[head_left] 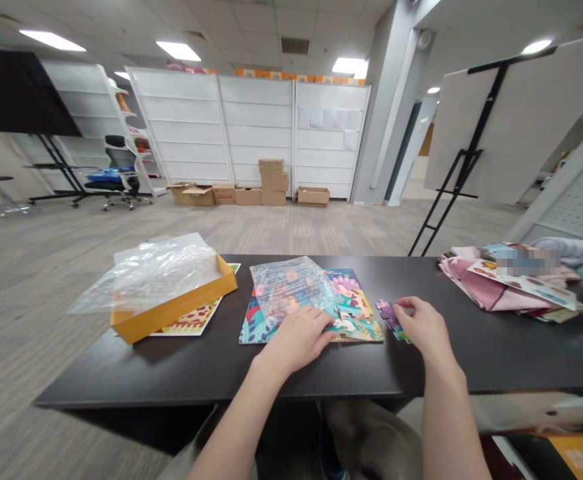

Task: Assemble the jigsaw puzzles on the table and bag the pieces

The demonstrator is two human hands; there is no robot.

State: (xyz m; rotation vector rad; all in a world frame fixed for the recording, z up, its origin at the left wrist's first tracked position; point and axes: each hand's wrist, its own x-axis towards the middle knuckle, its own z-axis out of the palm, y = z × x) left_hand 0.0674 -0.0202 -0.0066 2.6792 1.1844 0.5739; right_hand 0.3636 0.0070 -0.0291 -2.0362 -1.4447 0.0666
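Observation:
A colourful jigsaw puzzle (359, 291) with printed animals lies flat on the black table. A clear plastic bag (289, 283) covers its left and upper part. My left hand (301, 333) rests over the puzzle's lower middle, at the bag's lower edge. Its fingers are bent, with a gap between thumb and forefinger, and I see nothing held in them. To the right of the puzzle, my right hand (424, 325) pinches a purple and green puzzle piece (387, 313) at the table surface. Its fingertips partly hide that piece, which may be several joined together.
On the left, a yellow box tray (176, 308) holds crumpled clear plastic (161, 270), with a giraffe-patterned picture sheet (199, 320) under it. Folded cloths (486, 290) and a printed sheet (526, 285) lie at the table's right. Cardboard boxes (274, 183) stand along the far shelves.

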